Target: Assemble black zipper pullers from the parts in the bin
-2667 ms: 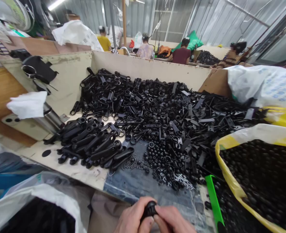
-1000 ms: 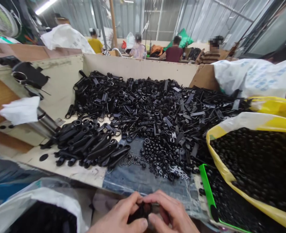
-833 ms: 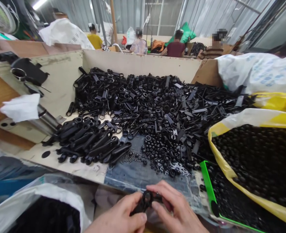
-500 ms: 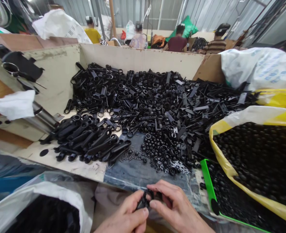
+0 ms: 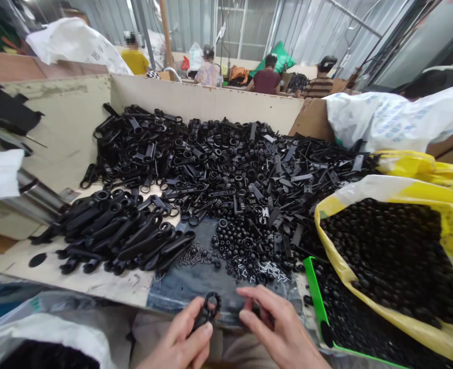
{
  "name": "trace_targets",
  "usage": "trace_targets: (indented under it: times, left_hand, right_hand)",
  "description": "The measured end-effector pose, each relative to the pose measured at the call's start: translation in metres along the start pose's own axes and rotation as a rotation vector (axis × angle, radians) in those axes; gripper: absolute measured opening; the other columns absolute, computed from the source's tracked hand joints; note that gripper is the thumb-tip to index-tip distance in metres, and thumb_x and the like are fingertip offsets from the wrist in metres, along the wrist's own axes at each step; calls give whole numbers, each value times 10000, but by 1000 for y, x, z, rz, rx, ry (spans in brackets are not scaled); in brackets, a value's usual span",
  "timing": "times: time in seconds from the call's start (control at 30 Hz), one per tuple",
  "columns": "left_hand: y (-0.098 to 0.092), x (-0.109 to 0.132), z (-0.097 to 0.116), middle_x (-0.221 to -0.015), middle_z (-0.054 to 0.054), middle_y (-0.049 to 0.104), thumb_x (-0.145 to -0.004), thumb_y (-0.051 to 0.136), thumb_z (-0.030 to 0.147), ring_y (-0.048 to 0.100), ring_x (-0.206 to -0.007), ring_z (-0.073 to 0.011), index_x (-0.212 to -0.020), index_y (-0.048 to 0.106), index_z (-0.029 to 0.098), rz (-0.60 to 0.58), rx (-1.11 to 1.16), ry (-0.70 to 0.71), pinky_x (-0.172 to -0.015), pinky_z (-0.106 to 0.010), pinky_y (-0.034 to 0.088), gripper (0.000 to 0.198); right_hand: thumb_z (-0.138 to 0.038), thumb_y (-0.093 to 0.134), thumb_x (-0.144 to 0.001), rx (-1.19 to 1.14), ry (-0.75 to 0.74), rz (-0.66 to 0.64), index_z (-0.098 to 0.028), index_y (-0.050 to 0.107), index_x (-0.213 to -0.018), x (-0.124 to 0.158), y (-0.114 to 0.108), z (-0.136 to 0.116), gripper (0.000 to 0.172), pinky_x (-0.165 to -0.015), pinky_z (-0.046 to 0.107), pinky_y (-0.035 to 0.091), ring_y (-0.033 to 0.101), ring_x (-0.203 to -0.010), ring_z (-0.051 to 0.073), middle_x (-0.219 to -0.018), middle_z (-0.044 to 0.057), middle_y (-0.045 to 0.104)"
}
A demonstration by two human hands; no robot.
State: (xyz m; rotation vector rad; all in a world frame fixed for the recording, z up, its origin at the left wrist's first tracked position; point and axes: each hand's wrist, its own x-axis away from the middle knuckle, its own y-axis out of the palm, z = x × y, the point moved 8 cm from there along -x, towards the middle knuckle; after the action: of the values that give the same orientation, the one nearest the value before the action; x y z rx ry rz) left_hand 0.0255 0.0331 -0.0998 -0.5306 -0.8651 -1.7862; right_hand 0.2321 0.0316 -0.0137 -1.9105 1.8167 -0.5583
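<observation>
My left hand [image 5: 186, 333] is closed on a black plastic ring-ended arm [image 5: 199, 319], its toothed ring pointing up past the fingertips. Apart from it, to the right, my right hand [image 5: 274, 325] has thumb and index finger spread, with nothing visible between the tips; its curled inner fingers are partly hidden. Both hands are at the table's front edge, over a dark mat [image 5: 176, 294]. Just beyond them lie silver pins [image 5: 270, 271], small dark screws [image 5: 193, 254] and black balls [image 5: 230, 238].
Assembled black arms [image 5: 134, 238] lie in rows at left. Behind is a large heap of black parts [image 5: 211, 159]. A yellow-rimmed sack [image 5: 349, 274] of black balls and a green tray [image 5: 316, 300] stand right. An open white sack [image 5: 103, 341] is at lower left; co-workers [image 5: 267, 79] sit beyond the partition.
My hands have separated: the right has let go of the ring end, and the left has moved left with the black arm. The camera view has shifted slightly to the right.
</observation>
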Motion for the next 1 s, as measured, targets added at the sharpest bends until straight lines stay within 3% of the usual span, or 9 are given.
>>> trace_targets:
  times: [0.1, 0.17, 0.23, 0.4, 0.53, 0.63, 0.73, 0.87, 1.0]
  left_hand:
    - [6, 5, 8, -1141, -59, 714, -697, 931, 466, 595, -648, -61, -1488, 393, 240, 51, 142, -86, -537, -156, 394, 983]
    - [17, 6, 15, -745, 52, 657, -653, 947, 510, 522, -554, -58, -1512, 322, 210, -5, 152, -98, -495, -138, 300, 1104]
    - [25, 7, 19, -572, 120, 544, -650, 925, 574, 395, -470, -44, -1496, 310, 181, -54, 114, -101, -474, -146, 218, 1117]
    - [31, 4, 22, -515, 127, 508, -623, 866, 707, 259, -420, -27, -1346, 425, 154, -123, 36, -84, -457, -193, 131, 1012]
    - [26, 0, 16, -518, 128, 503, -658, 862, 678, 233, -437, -33, -1431, 362, 147, -110, 36, -96, -455, -182, 141, 1063]
    - [22, -3, 8, -544, 113, 533, -725, 834, 642, 271, -442, -45, -1552, 229, 145, -110, 32, -90, -458, -178, 181, 1139]
    - [18, -3, 1, -600, 74, 591, -774, 793, 634, 411, -489, -75, -1607, 169, 129, -103, -46, -100, -489, -182, 273, 1157]
    - [18, 5, 5, -654, 53, 606, -884, 681, 603, 529, -587, -122, -1595, 285, 155, -128, -193, -78, -594, -225, 391, 929]
    - [34, 16, 18, -621, 70, 531, -938, 593, 615, 383, -540, -96, -1466, 469, 138, -304, -297, 4, -529, -223, 284, 722]
  right_hand:
    - [-286, 429, -1091, 208, -108, 88, -240, 694, -1090, -8, -6, 0, 269, -672, 276, 552, 715, -756, 186, -921, 38, 707]
    - [-302, 344, -1120, 327, -155, 120, -231, 675, -1054, -13, -2, 0, 344, -644, 280, 555, 733, -735, 189, -932, 51, 701]
    - [-323, 301, -1134, 412, -178, 149, -231, 656, -1020, -18, 3, -1, 384, -611, 273, 552, 738, -697, 184, -908, 49, 693]
    - [-336, 254, -1142, 464, -191, 180, -237, 624, -949, -24, 8, -3, 428, -576, 259, 537, 730, -660, 175, -857, 38, 669]
    - [-341, 357, -1123, 311, -157, 160, -239, 640, -963, -21, 7, -5, 341, -621, 263, 544, 718, -700, 180, -877, 39, 675]
    - [-348, 546, -1057, 114, -86, 115, -245, 669, -1115, -20, 13, -10, 171, -659, 255, 559, 700, -743, 180, -890, 22, 680]
    - [-302, 631, -1000, -26, -53, 39, -249, 660, -1287, -22, 24, -19, 293, -687, 242, 571, 697, -783, 174, -935, 16, 689]
    - [-230, 550, -1004, -75, -151, -48, -196, 711, -1226, -23, 37, -31, 277, -708, 253, 561, 692, -782, 169, -957, 51, 701]
    - [-162, 556, -903, -69, -170, -85, -142, 725, -1171, -19, 40, -27, 317, -527, 229, 473, 606, -615, 131, -910, 57, 674]
